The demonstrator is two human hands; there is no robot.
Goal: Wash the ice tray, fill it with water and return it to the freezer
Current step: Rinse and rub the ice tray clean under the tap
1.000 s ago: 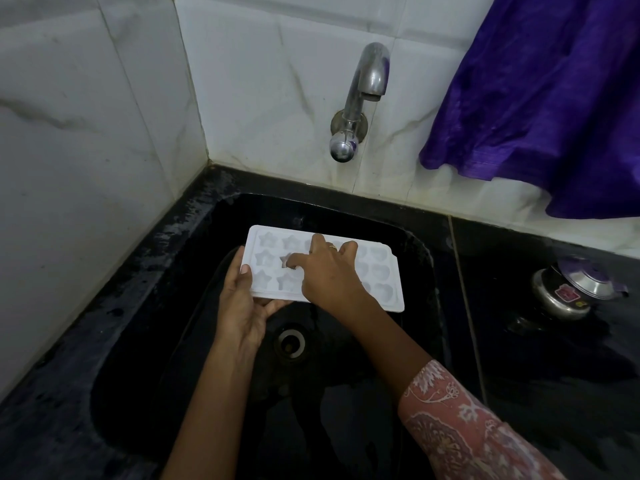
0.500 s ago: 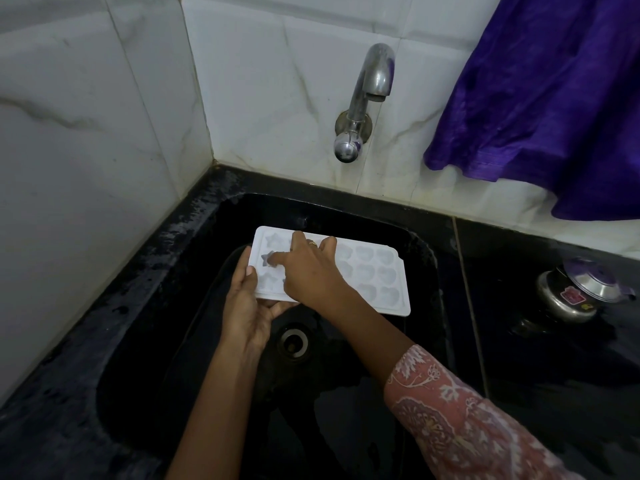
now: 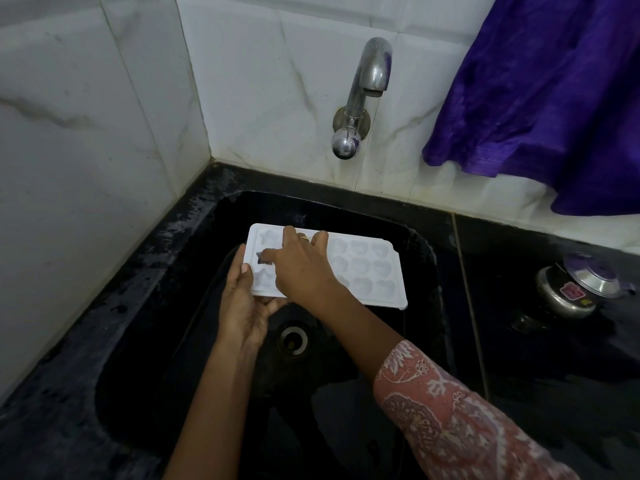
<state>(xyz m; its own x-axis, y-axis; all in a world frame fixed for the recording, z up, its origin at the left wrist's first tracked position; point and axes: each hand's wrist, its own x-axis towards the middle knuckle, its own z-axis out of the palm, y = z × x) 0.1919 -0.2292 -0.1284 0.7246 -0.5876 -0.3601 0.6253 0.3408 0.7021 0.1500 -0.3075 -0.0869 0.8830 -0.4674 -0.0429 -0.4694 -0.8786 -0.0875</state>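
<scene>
A white ice tray (image 3: 367,268) with star and heart moulds is held level over the black sink (image 3: 145,306), above the drain. My left hand (image 3: 242,306) grips its left end from below, thumb on the rim. My right hand (image 3: 301,268) lies on top of the tray, fingers spread, with the forefinger pressed into a star mould in the left column. The steel tap (image 3: 360,98) on the tiled wall stands above and behind the tray; no water runs from it.
A purple cloth (image 3: 540,91) hangs at the upper right against the white tiles. A small steel pot with a lid (image 3: 575,289) sits on the wet black counter right of the sink. The drain (image 3: 293,339) lies below the tray.
My right forefinger has moved leftward across the tray from a middle star mould to one in the leftmost column. The left hand keeps its hold.
</scene>
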